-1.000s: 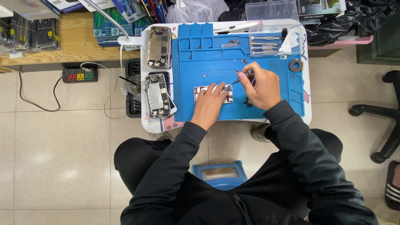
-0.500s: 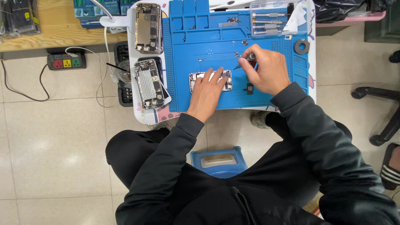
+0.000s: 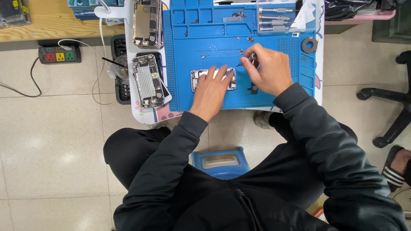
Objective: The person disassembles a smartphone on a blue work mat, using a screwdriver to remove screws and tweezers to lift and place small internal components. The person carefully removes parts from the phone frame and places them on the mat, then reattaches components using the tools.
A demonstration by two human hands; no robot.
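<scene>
Two hands meet over one opened phone point(image 3: 212, 79), which lies flat near the middle of the blue work mat point(image 3: 274, 92). I judge it light, rigid and fragile, with its inner parts bare, so I would hold it by the metal edges and press only on the frame. My left hand point(image 3: 212, 91) lies on it, fingers spread flat and open, pinning it to the mat. My right hand point(image 3: 267, 68) is closed in a pinch around a slim screwdriver point(image 3: 246, 60), whose tip points down beside the phone's upper right corner; I cannot tell whether it touches. Both forearms reach forward from dark sleeves, the right wrist cocked inward. Left of the mat, on the white tabletop point(image 3: 319, 51), lie two more opened phones point(image 3: 147, 80), one above the other. Spare drivers point(image 3: 276, 19) rest in the mat's top tray, and a power strip point(image 3: 60, 54) sits on the floor.
</scene>
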